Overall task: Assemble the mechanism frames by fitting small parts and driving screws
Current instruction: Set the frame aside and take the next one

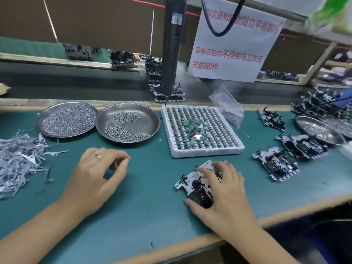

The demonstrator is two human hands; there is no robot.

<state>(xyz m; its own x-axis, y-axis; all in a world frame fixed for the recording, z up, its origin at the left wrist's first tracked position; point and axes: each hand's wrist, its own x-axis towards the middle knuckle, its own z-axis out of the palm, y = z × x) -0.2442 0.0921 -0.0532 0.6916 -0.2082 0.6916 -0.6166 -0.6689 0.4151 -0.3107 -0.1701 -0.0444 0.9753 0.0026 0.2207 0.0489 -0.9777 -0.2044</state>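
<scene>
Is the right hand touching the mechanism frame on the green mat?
Touching. The head view shows the right hand lying on the mechanism frame, its fingers spread over the top.

Even, soft overhead light on your bench (pixel 148 187), only faint shadows under your hands. Steel dishes (pixel 127 122) catch mild glare. Edges bow and smear; the far sign (pixel 234 40) reads slightly blurred.
</scene>
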